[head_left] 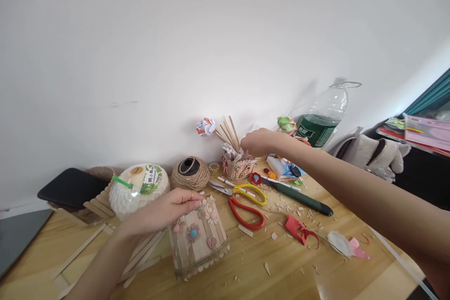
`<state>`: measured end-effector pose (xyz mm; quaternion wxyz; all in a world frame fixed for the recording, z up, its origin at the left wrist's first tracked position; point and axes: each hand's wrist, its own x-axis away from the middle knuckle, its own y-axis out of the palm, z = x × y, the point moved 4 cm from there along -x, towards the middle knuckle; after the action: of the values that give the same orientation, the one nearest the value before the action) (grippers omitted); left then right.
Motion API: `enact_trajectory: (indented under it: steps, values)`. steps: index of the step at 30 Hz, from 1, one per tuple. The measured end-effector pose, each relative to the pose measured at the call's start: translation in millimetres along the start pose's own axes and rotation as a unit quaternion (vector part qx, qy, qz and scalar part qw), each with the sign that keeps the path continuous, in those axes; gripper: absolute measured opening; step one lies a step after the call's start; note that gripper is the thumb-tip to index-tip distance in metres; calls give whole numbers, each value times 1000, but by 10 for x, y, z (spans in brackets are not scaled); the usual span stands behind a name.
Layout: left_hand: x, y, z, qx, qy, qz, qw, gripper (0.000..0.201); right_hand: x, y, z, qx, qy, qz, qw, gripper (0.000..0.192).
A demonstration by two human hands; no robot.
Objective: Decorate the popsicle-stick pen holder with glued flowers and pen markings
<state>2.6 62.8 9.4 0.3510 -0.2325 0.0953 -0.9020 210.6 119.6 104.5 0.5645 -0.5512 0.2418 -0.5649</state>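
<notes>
Two bare forearms, no sleeves in view, left hand (165,210) with a thin ring (gold-coloured).

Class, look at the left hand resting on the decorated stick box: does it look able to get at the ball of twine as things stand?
Probably yes. The left hand rests on the top edge of the stick box, and the ball of twine stands just beyond its fingers with only bare table between. The scissors lie off to the side.

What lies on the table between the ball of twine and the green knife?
In the head view, scissors with one yellow and one red handle lie between the ball of twine and the green knife.
</notes>
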Motion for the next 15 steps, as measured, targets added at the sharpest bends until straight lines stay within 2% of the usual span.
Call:
enact_trajectory:
  steps: [4,9,15]
  values:
    - [-7,21,-22,10,-16,2,1000,51,-12,-32,-88,9,-49,-26,998,20]
    - [-18,13,-36,-2,-5,14,1000,48,-18,-27,-104,29,-70,-34,997,20]
    - [-17,32,-52,15,-20,-7,1000,48,-185,68,-61,33,-71,5,997,22]
